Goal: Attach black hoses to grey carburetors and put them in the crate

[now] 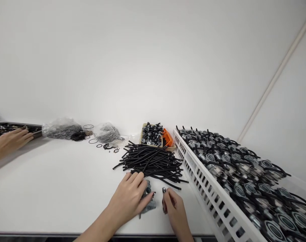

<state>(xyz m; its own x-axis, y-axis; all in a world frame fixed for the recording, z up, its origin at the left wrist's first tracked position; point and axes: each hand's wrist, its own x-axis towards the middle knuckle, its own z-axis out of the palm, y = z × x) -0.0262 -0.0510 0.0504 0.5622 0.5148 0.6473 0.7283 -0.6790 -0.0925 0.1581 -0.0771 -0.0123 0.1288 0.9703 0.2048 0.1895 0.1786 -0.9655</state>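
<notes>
My left hand (127, 200) grips a grey metal housing (148, 205), whose body shows below and beside my fingers. My right hand (174, 210) pinches a small silver metal fitting (164, 190) between its fingertips, close to the housing and apart from it. A heap of black rubber hoses (151, 163) lies on the white table (54, 188) just beyond my hands, and my left fingertips nearly reach its near edge.
A white slatted crate (205, 178) packed with assembled parts and black hoses stands at right. Beyond the hoses are a fittings box (151, 135), plastic bags of small parts (106, 133), and loose rings. A co-worker's hand (11, 142) rests at a dark tray (34, 129) far left.
</notes>
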